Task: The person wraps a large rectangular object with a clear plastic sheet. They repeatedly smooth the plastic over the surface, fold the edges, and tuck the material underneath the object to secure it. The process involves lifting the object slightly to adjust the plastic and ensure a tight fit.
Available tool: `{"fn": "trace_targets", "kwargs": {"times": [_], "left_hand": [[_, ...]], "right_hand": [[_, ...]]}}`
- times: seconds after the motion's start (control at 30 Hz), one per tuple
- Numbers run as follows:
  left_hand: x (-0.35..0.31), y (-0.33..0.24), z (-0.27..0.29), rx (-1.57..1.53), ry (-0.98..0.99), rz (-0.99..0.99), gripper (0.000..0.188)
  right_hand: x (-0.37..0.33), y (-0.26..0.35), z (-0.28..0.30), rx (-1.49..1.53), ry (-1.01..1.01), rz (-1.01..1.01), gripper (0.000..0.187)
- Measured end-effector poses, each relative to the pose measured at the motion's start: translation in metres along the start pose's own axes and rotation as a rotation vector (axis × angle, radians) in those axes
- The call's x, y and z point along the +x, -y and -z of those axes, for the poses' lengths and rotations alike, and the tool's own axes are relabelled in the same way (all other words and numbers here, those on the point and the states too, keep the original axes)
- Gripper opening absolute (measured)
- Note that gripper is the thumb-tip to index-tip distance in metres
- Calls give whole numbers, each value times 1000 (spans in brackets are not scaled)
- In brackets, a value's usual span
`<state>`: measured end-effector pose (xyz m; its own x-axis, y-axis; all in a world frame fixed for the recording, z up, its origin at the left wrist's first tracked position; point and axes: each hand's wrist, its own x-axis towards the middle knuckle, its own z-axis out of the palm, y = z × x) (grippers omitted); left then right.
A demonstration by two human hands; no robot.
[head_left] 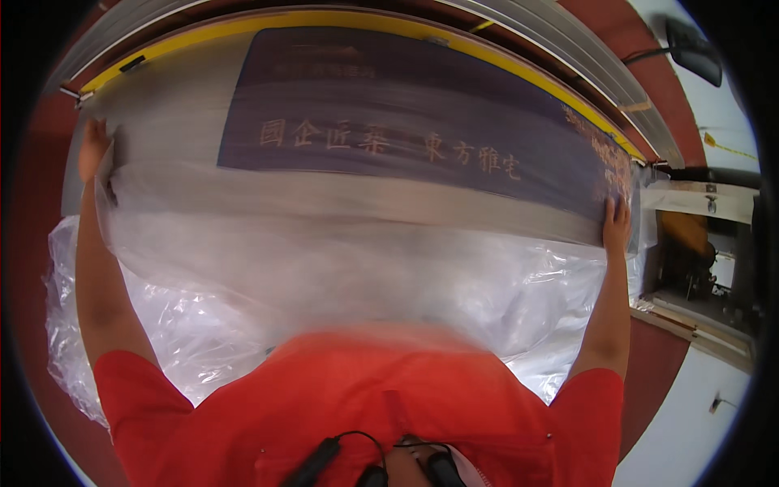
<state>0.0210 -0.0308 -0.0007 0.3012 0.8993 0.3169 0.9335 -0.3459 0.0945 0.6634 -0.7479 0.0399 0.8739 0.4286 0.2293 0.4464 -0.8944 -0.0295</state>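
Note:
A wide translucent plastic sheet point(341, 268) stretches in front of me, blurred and drooping toward my red shirt. Dark blue panel print point(389, 105) with pale characters shows at its far part. My left hand point(95, 152) is closed on the sheet's left edge, where the film folds beside the fingers. At the right edge, my right hand point(617, 227) grips the near corner, its fingers over the top and its thumb hidden. Both arms reach far apart. Shiny, crumpled clear plastic point(182, 312) lies beneath the sheet on the near side.
Beyond the sheet runs a yellow strip point(357, 18) along a curved-looking metal rail point(560, 49). A wooden frame point(698, 329) and dark machinery point(706, 264) stand at the right. A black object on an arm point(694, 53) juts in at the upper right. Red floor point(661, 349) borders the work.

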Motion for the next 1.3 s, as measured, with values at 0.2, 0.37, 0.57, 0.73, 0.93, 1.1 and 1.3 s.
{"fn": "trace_targets", "kwargs": {"times": [0.2,0.37,0.57,0.73,0.93,1.1,1.3], "left_hand": [[-6,11,-20,9,-224,-194,34],[-9,6,0,-103,-178,-129,41],[-38,-58,54,-833,130,276,29],[-23,-36,31,-556,19,56,34],[-42,-22,37,-286,-39,208,29],[-21,-46,30,-105,-18,186,33],[-6,-22,10,57,34,149,39]], "right_hand": [[19,-19,2,-432,72,-242,68],[-50,309,88,972,383,425,34],[-160,545,111,1363,1165,1039,38],[-254,625,86,832,1873,933,37],[-184,492,162,1066,1558,1623,22],[-107,239,227,932,567,676,20],[-85,9,190,708,-61,-210,22]]}}
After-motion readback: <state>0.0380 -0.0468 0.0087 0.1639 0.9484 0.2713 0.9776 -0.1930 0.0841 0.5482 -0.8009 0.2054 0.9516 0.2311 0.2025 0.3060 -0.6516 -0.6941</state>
